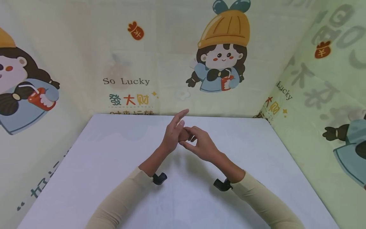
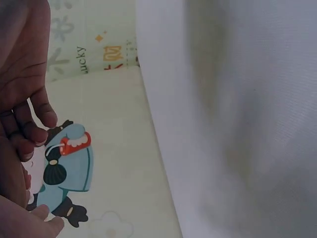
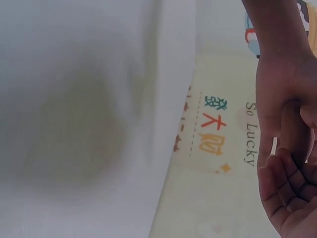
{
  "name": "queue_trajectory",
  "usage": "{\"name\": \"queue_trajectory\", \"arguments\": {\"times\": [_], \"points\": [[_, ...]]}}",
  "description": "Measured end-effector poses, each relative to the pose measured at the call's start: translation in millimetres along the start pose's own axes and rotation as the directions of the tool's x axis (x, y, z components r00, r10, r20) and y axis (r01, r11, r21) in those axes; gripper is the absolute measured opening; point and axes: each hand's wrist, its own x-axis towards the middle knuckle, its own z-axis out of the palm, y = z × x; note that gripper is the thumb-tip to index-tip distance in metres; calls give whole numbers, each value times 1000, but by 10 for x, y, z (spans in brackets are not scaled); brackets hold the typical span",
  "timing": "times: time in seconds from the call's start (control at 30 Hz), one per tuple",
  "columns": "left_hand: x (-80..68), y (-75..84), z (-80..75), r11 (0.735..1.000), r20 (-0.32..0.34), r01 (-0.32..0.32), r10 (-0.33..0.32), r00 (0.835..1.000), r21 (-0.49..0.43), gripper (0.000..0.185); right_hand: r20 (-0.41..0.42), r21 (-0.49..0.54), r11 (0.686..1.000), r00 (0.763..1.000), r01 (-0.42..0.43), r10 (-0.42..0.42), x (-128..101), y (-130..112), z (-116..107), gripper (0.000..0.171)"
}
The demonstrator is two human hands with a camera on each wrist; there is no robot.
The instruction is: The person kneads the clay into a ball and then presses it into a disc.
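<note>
Both hands meet in mid-air above the far half of a white table. Between them is a smooth, rounded brown lump (image 1: 183, 135); its kind is unclear. The left hand (image 1: 171, 135) stands upright, fingers extended away, with the lump against its palm side. From the right, the right hand (image 1: 205, 144) pinches the lump with bent fingers and thumb. The right wrist view shows the brown lump (image 3: 294, 134) behind the right hand's curled fingers (image 3: 285, 181). At the left edge of the left wrist view, the hands partly hide the lump.
The white tabletop (image 1: 120, 178) spreads beneath both arms. Printed cloth with cartoon figures (image 1: 221, 63) hangs at the back and sides. A dark camera (image 1: 160, 178) sits on the left wrist and another dark camera (image 1: 222, 184) on the right.
</note>
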Motion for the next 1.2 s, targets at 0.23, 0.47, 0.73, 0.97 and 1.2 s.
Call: {"name": "queue_trajectory", "arguments": {"times": [0.23, 0.47, 0.73, 0.97, 1.2], "points": [[44, -2, -16, 998, -39, -62, 61, 997, -24, 51, -11, 65, 998, 1000, -1, 2, 28, -28, 47, 48], [72, 17, -61, 987, -59, -124, 119, 991, -104, 44, -32, 89, 995, 999, 38, -35, 66, -66, -9, 51], [80, 58, -54, 968, -133, -127, 100, 986, -215, 42, -234, 124, 992, 972, 1, 28, 145, -95, 80, 48], [73, 73, 71, 965, -142, -85, 50, 989, -250, 42, -423, 491, 871, 877, 11, 227, 399, -96, 217, 71], [84, 62, 119, 981, -135, -81, 57, 989, -177, 49, -254, 694, 717, 906, -73, 338, 513, -186, 322, 69]]}}
